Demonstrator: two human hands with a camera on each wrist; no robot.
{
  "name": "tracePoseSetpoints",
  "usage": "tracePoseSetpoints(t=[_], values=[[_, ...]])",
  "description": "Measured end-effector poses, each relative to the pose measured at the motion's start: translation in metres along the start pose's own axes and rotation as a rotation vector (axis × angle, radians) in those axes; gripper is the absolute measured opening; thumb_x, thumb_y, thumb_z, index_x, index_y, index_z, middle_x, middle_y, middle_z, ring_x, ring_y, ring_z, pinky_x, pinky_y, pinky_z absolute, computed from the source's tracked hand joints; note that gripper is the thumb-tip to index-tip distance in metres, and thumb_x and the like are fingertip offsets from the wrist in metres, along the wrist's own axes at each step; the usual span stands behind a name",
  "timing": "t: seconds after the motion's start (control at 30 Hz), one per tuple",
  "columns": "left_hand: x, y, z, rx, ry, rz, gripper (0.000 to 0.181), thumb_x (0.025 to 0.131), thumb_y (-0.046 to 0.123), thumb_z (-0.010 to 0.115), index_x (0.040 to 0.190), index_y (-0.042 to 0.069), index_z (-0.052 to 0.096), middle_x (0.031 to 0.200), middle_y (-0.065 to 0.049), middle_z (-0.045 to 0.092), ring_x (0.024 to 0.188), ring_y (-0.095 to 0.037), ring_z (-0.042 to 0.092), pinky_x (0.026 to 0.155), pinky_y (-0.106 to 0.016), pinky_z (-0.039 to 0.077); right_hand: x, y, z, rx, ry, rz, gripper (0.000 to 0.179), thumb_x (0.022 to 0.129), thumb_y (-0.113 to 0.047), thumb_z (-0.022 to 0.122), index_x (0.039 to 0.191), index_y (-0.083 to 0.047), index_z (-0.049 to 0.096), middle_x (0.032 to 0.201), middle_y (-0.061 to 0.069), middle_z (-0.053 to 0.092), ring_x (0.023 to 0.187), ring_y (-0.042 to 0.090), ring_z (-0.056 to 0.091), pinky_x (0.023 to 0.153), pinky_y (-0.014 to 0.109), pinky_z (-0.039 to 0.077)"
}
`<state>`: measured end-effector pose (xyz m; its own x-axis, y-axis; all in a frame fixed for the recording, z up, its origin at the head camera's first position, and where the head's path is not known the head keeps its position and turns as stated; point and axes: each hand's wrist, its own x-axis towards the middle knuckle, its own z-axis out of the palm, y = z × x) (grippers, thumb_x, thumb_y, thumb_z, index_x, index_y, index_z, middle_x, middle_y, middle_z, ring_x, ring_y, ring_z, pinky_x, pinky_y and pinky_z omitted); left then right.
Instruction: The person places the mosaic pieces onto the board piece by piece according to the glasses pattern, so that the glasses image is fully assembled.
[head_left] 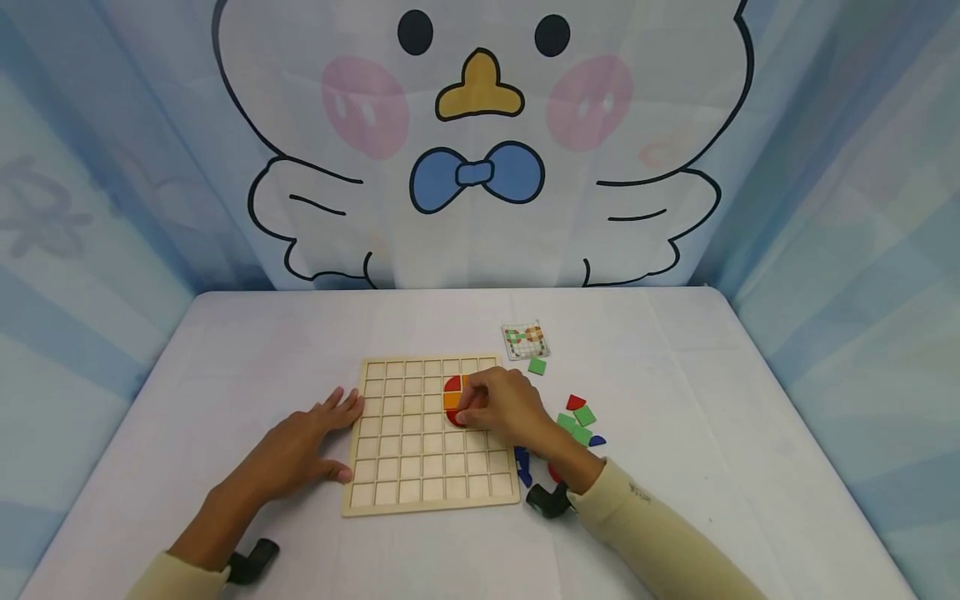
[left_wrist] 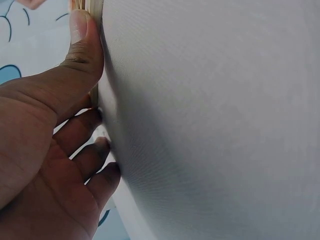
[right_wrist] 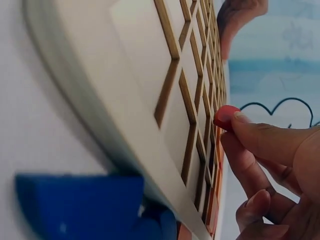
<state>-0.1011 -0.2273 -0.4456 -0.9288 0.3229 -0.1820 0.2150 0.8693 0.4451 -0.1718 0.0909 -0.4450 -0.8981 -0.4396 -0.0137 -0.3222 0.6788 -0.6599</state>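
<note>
A wooden grid board (head_left: 390,446) lies on the table. My left hand (head_left: 300,446) rests at its left side, thumb and fingertips touching the edge; the left wrist view shows the thumb (left_wrist: 82,50) against the board's rim. My right hand (head_left: 506,408) is over the upper right part of the board. Between its thumb and index finger it pinches a small red piece with a rounded side (right_wrist: 226,116), right at the grid. An orange piece (head_left: 452,401) and a red quarter-round piece (head_left: 452,384) sit in cells beside those fingers, which partly hide other pieces.
A small pattern card (head_left: 526,341) lies behind the board, with a green square (head_left: 537,367) near it. Several loose green, red and blue pieces (head_left: 586,415) are scattered right of the board. Blue pieces (head_left: 522,467) lie by its right edge, partly under the right forearm.
</note>
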Motion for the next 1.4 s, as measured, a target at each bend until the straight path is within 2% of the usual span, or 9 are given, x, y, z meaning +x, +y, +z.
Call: tracePoseSetpoints(t=[0.33,0.7,0.9,1.07,1.4], values=[[0.000,-0.003,0.001,0.003,0.009,0.017,0.107,0.073,0.036,0.093,0.163,0.010,0.041,0.170,-0.019,0.034,0.150,-0.059,0.038,0.115,-0.074,0.038,0.008,-0.003,0.003,-0.073,-0.020,0.044,0.020,0.086,-0.022,0.090,0.078,-0.023,0.072,0.069,-0.010,0.065,0.064,0.008,0.060,0.056,0.026,0.046],[0.001,-0.003,0.002,0.010,0.010,0.018,0.107,0.073,0.037,0.093,0.163,0.010,0.041,0.171,-0.019,0.035,0.151,-0.059,0.037,0.115,-0.074,0.039,0.010,-0.002,0.001,-0.045,-0.013,0.058,0.021,0.086,-0.019,0.090,0.078,-0.024,0.072,0.070,-0.008,0.065,0.067,0.010,0.060,0.059,0.029,0.047],[0.001,-0.003,0.002,0.009,0.008,0.020,0.107,0.073,0.037,0.093,0.163,0.010,0.041,0.170,-0.019,0.035,0.150,-0.059,0.038,0.115,-0.075,0.038,0.003,0.004,-0.010,-0.049,0.048,0.095,0.017,0.089,-0.019,0.087,0.081,-0.024,0.073,0.074,-0.007,0.065,0.071,0.013,0.060,0.061,0.030,0.048],[0.001,-0.003,0.002,0.005,0.006,0.012,0.107,0.073,0.037,0.093,0.163,0.011,0.041,0.171,-0.019,0.035,0.150,-0.060,0.038,0.115,-0.075,0.037,-0.005,0.011,-0.026,-0.052,0.072,0.129,0.016,0.089,-0.019,0.087,0.082,-0.024,0.074,0.077,-0.008,0.068,0.072,0.016,0.059,0.057,0.030,0.045],[0.002,-0.003,0.003,0.023,-0.003,0.006,0.108,0.073,0.039,0.093,0.163,0.012,0.041,0.171,-0.019,0.034,0.150,-0.059,0.038,0.115,-0.075,0.038,-0.026,0.029,-0.042,-0.120,0.017,0.263,0.011,0.087,-0.023,0.088,0.087,-0.025,0.077,0.080,-0.006,0.066,0.077,0.016,0.059,0.066,0.031,0.047]])
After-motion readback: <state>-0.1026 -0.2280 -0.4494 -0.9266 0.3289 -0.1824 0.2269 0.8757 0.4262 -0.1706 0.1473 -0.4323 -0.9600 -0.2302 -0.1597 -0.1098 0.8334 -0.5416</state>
